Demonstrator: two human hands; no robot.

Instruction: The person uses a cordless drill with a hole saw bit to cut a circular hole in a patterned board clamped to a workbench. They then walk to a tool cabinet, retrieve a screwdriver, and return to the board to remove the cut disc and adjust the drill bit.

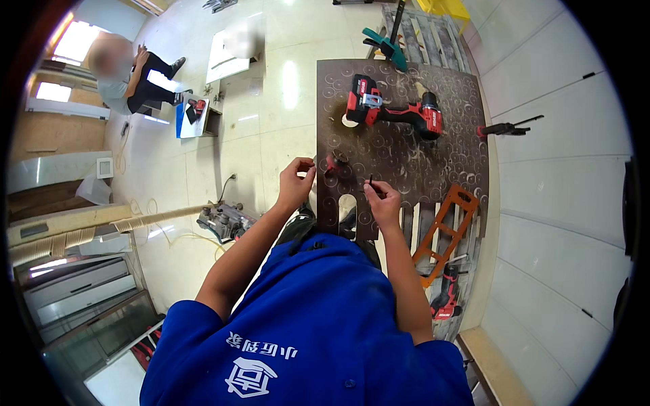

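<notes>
My left hand (296, 184) is at the left edge of the dark brown board (406, 169), its fingers bent toward the thumb. Whether anything small sits between them I cannot make out. Over the board's near part, my right hand (384, 201) pinches a small, thin dark piece (370, 179), too small to name. Between the hands a small red and black piece (331, 163) rests on the board. Farther off, a red and black cordless drill (407, 115) lies on its side. Ring marks cover the board, and a rounded cutout (347, 205) opens near my body.
A teal clamp (387, 47) grips the board's far edge; a red and black clamp (504, 128) juts from the right. An orange slotted template (447, 233) and another red power tool (445, 294) lie at right. A router-like machine (227, 220) stands left. Another person (128, 78) is far left.
</notes>
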